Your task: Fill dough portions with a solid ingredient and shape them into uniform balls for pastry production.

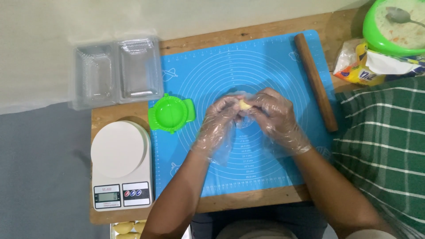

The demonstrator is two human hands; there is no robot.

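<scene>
Left hand: my left hand (220, 118), in a loose clear plastic glove, curls its fingers around one side of a small lump of pale yellow dough (244, 105).
Right hand: my right hand (275, 116), gloved the same way, closes its fingertips on the other side of the dough, so both hands pinch it together.
Dough: it sits between my fingertips, just above the middle of the blue silicone mat (265, 177) with its printed circles.
Rolling pin: a brown wooden rolling pin (316, 82) lies slantwise on the mat's right edge, apart from my hands.
Press: a green round dumpling press (171, 113) lies open at the mat's left edge, near my left hand.
Scale: a white kitchen scale (120, 164) stands left of the mat on the wooden table (248, 201).
Containers: clear plastic clamshell boxes (116, 71) rest behind the scale.
Bowl: a green bowl (371, 31) with a spoon (400, 17) in pale filling sits at the far right corner.
Cloth: a green checked cloth (385, 146) lies at my right.
</scene>
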